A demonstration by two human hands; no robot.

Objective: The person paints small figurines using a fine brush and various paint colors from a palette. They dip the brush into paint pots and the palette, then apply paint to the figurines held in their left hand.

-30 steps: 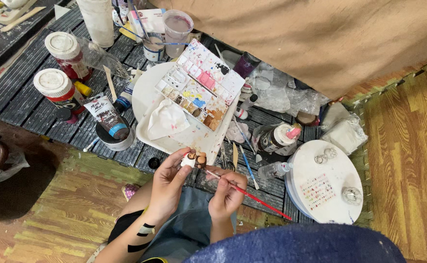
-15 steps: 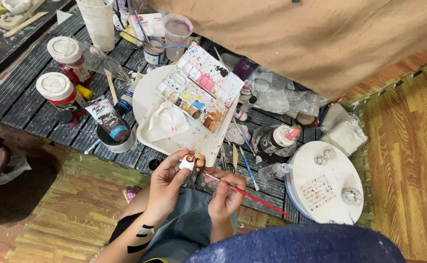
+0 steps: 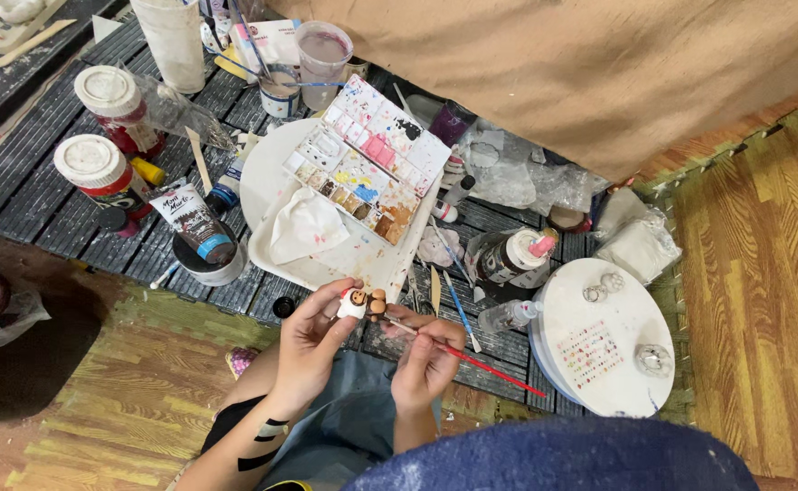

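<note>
My left hand (image 3: 312, 341) holds a small clay figurine (image 3: 362, 303), white with brown round parts, pinched between thumb and fingers. My right hand (image 3: 424, 359) grips a thin red-handled paintbrush (image 3: 481, 362), its tip touching the figurine's right side. Both hands hover over my lap, just in front of a white paint palette (image 3: 362, 168) with many coloured wells, which lies on a round white plate (image 3: 267, 182) beside a crumpled white tissue (image 3: 303, 227).
Two white-lidded red paint jars (image 3: 99, 173), a paint tube (image 3: 194, 223), cups with brushes (image 3: 321, 55), a glue bottle (image 3: 512, 255) and loose brushes crowd the dark slatted board. A round white disc (image 3: 599, 336) with small pieces lies at right. Brown cloth hangs behind.
The view has shifted slightly. Both hands stay in place, with the brush tip still at the figurine.
</note>
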